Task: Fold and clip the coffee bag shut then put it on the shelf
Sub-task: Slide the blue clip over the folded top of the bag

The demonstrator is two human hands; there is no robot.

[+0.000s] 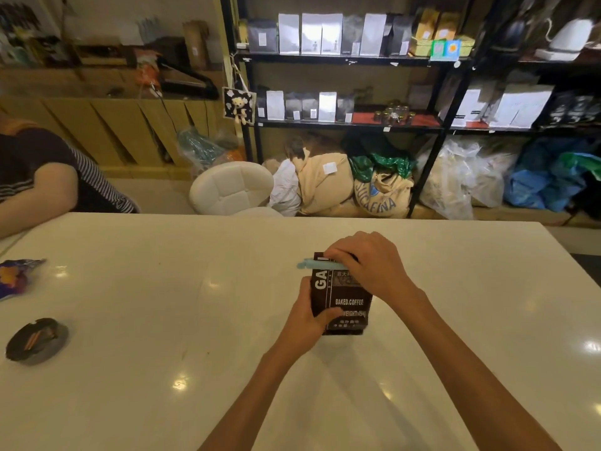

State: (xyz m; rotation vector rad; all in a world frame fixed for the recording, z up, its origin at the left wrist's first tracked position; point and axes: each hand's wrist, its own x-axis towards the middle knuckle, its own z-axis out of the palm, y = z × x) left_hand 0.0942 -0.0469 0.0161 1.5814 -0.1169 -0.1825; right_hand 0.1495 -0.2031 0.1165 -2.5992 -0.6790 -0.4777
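1. Coffee bag (340,297) stands upright on the white counter (162,320), near its far edge, label facing you.
2. Your left hand (310,315) is wrapped around the bag's lower left side, thumb across the front. Keep that grip; it stops the bag tipping while you press on top.
3. Your right hand (367,265) is curled over the folded top, closed on the pale blue clip (320,265). The clip's left end sticks out past the bag edge. Can't tell whether it's fully snapped; your fingers cover that end.
4. Judgement: you're mid-clip. Run the clip straight across the whole fold, level, not skewed, and squeeze down until it latches.
5. Keep the fold flat under the clip. If it bunches, the seal probably won't hold.
6. Tug the clip lightly before lifting.
7. Shelf (344,125) sits well beyond the counter, already holding other bags. Carry this one upright by its body, not by the clip.
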